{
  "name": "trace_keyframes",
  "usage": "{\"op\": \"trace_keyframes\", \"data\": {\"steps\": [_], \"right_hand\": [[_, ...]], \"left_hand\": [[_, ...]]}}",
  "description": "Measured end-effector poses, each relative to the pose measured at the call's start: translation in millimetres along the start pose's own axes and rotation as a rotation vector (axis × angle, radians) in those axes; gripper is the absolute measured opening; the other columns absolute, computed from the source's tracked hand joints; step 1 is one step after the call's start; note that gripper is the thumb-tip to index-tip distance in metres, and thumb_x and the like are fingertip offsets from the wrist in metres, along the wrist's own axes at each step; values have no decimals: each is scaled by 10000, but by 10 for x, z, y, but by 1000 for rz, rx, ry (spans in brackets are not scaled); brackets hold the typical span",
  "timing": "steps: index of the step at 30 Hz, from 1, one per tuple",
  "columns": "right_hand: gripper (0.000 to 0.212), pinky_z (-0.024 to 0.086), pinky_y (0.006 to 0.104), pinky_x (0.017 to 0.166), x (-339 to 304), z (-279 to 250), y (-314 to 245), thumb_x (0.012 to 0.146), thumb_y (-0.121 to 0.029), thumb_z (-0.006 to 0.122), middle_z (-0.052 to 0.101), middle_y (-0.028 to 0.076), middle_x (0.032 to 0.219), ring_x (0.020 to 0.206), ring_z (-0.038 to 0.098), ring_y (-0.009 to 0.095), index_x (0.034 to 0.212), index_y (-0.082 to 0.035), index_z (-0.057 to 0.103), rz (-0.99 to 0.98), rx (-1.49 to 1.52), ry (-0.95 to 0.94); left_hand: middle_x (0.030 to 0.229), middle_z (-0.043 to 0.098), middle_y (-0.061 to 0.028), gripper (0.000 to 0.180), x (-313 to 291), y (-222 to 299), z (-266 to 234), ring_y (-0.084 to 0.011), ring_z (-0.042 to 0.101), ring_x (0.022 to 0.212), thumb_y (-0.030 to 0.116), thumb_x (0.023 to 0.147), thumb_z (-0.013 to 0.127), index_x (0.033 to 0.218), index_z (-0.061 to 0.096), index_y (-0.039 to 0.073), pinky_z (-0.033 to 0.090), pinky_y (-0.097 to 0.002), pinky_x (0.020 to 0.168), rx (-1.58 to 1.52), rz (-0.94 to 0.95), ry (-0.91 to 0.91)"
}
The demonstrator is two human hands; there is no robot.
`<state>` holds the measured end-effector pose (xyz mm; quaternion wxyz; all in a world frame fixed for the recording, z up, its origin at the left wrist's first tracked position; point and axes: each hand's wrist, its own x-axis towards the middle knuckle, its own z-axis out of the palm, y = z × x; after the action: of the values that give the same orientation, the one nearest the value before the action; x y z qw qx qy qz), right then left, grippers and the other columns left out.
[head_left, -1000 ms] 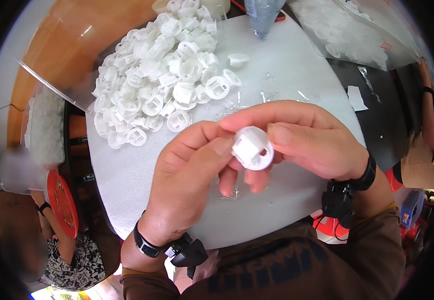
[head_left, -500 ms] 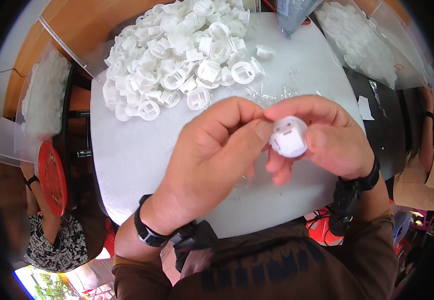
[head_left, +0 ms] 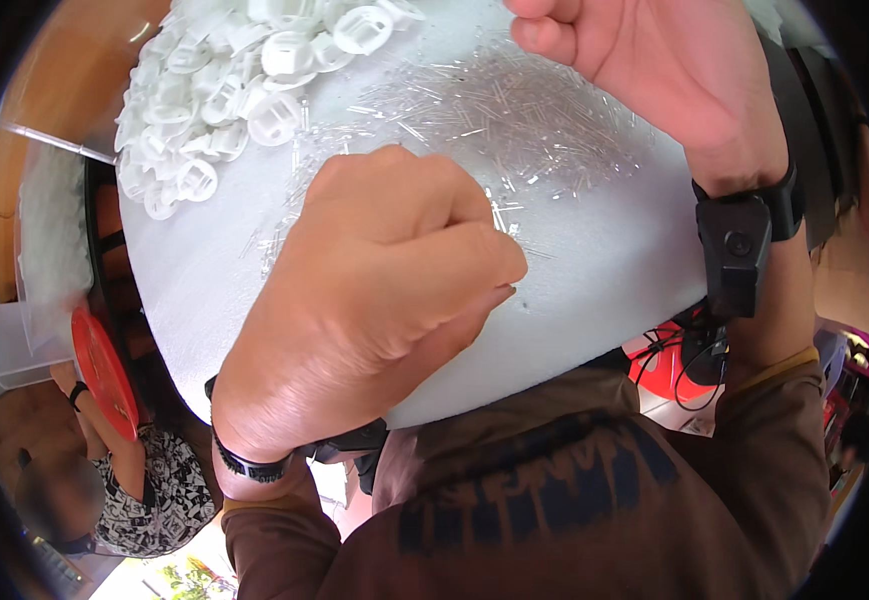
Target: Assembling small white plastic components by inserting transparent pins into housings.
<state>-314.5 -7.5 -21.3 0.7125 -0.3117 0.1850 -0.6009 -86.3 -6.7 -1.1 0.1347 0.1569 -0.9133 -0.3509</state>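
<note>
My left hand [head_left: 394, 255] is closed over the near middle of the white table, its thumb pressed against the curled fingers. Whatever it pinches, if anything, is hidden. Just beyond it lies a spread of small clear pieces with thin wire legs [head_left: 524, 125]. My right hand [head_left: 669, 75] reaches to the far right, past that spread, its palm partly showing. The upper frame edge cuts off most of its fingers, so its grip does not show. A heap of round white plastic parts with slots [head_left: 219, 85] stands at the far left of the table.
The white tabletop [head_left: 594, 270] has a curved near edge in front of my body. Left of it are a red tray [head_left: 104, 370], a clear bin of white parts [head_left: 54, 240] and another person's arm [head_left: 99, 425]. A red stool [head_left: 669, 360] with black cables stands at the near right.
My hands were together around one round white part; now they are apart. My right hand has moved far and right, my left a little nearer. The view has shifted, showing more clear pieces.
</note>
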Motion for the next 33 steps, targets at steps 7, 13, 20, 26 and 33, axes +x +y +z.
{"op": "trace_keyframes", "data": {"steps": [7,13,20,26,33], "right_hand": [[390,528,312,635,-61,195,19,904,-301,469,617,208,953,764,635,232,1126,18,436,17,-252,77],[352,513,282,622,-41,179,37,897,-299,488,624,197,944,764,636,215,1089,-6,453,64,-94,28],[351,509,274,616,-59,131,-12,890,-286,505,625,189,918,752,631,201,1082,2,447,-2,-259,-10],[376,509,270,615,-143,274,-29,888,-283,511,621,195,918,744,626,198,1099,17,428,23,-204,14],[383,506,265,613,-142,262,-29,891,-281,505,610,195,922,738,619,192,1110,19,413,15,-222,-1]], "left_hand": [[790,551,-43,247,5,34,116,-213,509,757,-33,584,684,798,636,81,381,-298,695,189,42,-54],[793,549,-46,235,49,29,134,-218,505,783,-37,609,669,813,639,75,386,-293,707,289,-23,137],[805,550,-39,260,54,22,141,-216,504,795,-57,601,638,818,643,87,368,-306,742,342,0,14],[797,552,-37,244,57,26,101,-214,509,786,-41,600,633,810,638,83,353,-310,759,407,-56,45],[782,547,-25,204,73,37,129,-203,513,756,-16,623,643,801,629,82,345,-312,745,346,37,84]]}}
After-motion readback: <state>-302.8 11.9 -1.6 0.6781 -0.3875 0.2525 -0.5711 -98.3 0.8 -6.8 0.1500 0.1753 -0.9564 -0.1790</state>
